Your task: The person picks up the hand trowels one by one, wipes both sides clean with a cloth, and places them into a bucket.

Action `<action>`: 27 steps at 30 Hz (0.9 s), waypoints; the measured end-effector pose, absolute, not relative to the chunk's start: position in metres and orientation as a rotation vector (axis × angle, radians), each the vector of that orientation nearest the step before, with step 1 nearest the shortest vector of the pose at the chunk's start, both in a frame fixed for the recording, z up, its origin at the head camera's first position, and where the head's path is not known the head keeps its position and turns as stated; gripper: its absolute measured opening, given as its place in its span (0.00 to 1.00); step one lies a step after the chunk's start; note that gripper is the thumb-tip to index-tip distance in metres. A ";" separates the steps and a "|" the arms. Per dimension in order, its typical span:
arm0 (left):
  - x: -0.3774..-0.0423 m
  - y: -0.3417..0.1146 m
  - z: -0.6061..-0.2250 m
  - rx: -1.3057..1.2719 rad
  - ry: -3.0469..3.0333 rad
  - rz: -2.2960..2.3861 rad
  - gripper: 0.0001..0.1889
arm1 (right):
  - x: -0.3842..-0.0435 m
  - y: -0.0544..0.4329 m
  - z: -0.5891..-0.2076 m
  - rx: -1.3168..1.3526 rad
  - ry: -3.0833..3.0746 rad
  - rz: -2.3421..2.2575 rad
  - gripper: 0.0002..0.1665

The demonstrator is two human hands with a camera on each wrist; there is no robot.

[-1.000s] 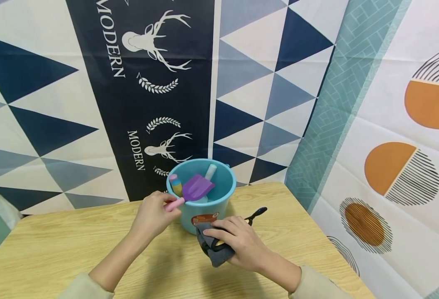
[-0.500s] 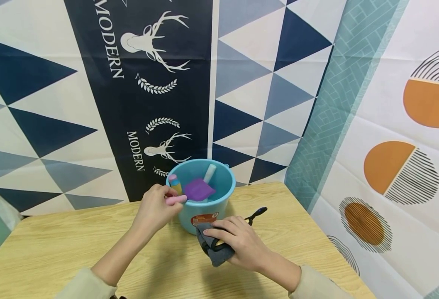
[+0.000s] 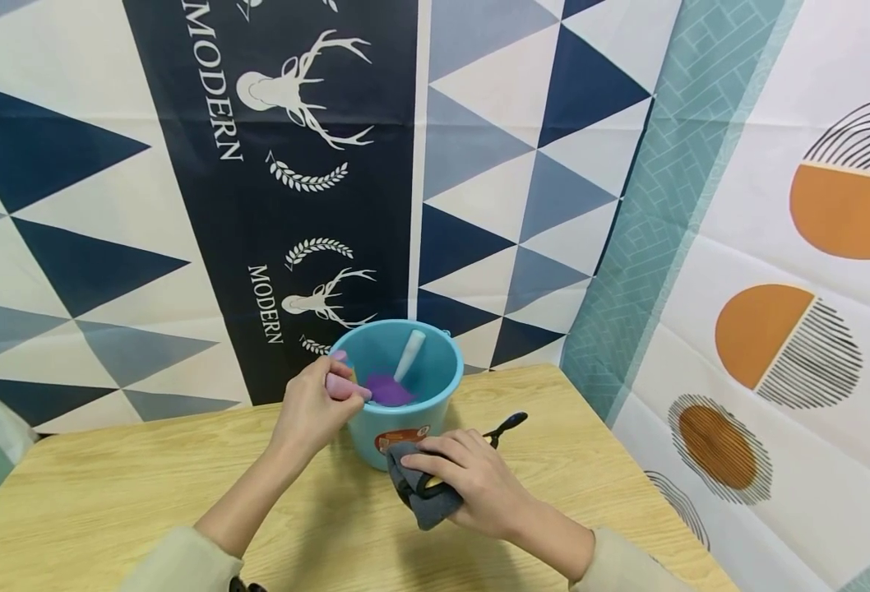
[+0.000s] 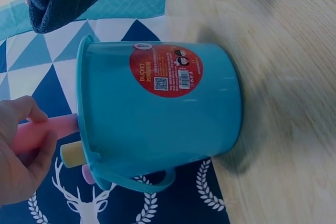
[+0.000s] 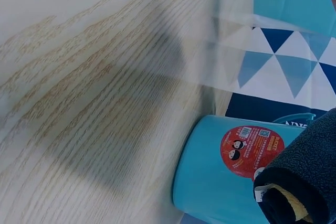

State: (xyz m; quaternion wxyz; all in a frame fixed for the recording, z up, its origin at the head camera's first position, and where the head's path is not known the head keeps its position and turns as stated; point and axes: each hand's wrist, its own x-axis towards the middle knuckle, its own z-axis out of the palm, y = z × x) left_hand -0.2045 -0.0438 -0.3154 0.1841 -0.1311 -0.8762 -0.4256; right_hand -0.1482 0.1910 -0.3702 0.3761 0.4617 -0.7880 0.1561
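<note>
My left hand [image 3: 309, 411] pinches the pink handle of a toy shovel [image 3: 348, 389] at the near left rim of a blue bucket [image 3: 364, 440]. The shovel's purple blade hangs down inside the bucket. My right hand [image 3: 472, 481] grips a folded dark grey cloth [image 3: 428, 510] just in front of the bucket, with a yellowish layer showing in its fold. Beyond that hand sticks out a black-tipped piece [image 3: 511, 423]; what it belongs to is hidden. In the left wrist view, the pink handle [image 4: 39, 134] reaches the bucket's rim between thumb and fingers.
Inside the bucket leans a pale handle [image 3: 409, 355]. A yellow handle [image 4: 73, 153] pokes over its rim beside the shovel. The bucket stands on a wooden table [image 3: 146, 485] near its back edge, close to a patterned wall cloth [image 3: 361, 205].
The purple blade has sunk deeper into the bucket, while the left hand shifted slightly and now covers more of the other handle at the rim. The right hand and cloth keep their place.
</note>
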 end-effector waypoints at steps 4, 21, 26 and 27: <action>-0.208 -0.042 -0.316 -0.375 -2.430 -1.209 0.14 | -0.149 0.190 -0.370 1.185 -2.008 0.401 0.22; -0.212 -0.035 -0.320 -0.368 -2.437 -1.275 0.14 | -0.149 0.187 -0.372 1.193 -2.000 0.420 0.24; -0.214 -0.033 -0.322 -0.398 -2.406 -1.267 0.13 | -0.150 0.187 -0.374 1.187 -2.011 0.420 0.26; -0.214 -0.032 -0.322 -0.402 -2.401 -1.264 0.13 | -0.150 0.187 -0.375 1.186 -2.013 0.419 0.26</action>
